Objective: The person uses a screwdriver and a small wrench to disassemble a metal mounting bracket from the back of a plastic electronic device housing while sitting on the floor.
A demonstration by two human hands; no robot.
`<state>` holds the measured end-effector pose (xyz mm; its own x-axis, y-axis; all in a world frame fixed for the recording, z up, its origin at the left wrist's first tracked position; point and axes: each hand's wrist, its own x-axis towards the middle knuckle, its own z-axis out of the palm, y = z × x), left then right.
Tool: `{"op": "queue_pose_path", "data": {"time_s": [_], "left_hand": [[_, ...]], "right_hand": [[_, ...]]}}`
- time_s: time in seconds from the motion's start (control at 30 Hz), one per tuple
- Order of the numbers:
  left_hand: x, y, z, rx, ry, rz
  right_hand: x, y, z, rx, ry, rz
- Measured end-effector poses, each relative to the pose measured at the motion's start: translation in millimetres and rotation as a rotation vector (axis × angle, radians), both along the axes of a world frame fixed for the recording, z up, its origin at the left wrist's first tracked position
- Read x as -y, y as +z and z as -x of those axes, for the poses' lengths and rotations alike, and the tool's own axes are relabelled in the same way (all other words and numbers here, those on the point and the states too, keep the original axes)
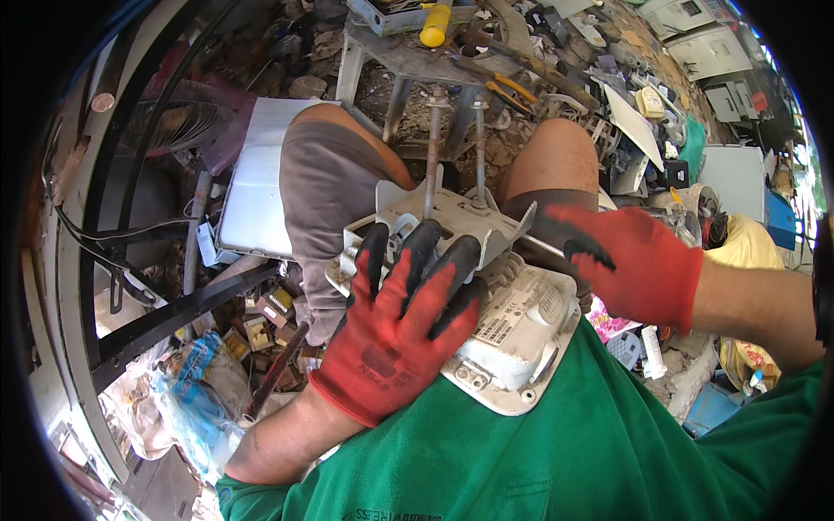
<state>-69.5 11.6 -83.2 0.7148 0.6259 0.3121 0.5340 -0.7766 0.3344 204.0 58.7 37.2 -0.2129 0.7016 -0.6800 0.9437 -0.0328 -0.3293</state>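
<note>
An off-white, dirty electronic unit (512,326) with a printed label and a finned side rests in my lap against my green shirt. A metal mounting bracket (443,208) is fixed to it, with two long threaded bolts (432,156) standing up from the plate. My left hand (400,321), in a red and black work glove, grips the unit and bracket from the left, fingers over the near edge. On the right, my gloved right hand (630,260) is closed around a thin metal shaft (546,247) whose tip is at the bracket's right side; its handle is hidden in the glove.
Ahead between my knees stands a low metal stool (408,61) bearing a yellow-handled tool (436,24) and a hammer. Yellow-handled pliers (512,91) lie beside them. A dark metal frame (174,321) rises at left. Mixed scrap and plastic bags (195,391) cover the ground.
</note>
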Motion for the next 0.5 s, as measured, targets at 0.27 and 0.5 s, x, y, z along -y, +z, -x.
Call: {"op": "queue_pose_path", "data": {"time_s": [0.27,0.5], "left_hand": [[2.1,3.0,-6.6,-0.032,-0.014,0.032],[-16.6,8.4,-11.6,0.005,-0.11,0.142]], "right_hand": [[37.3,-14.2,-0.2,-0.103,0.028,-0.243],[45.4,-26.0,-13.2,-0.121,0.113,-0.343]]}}
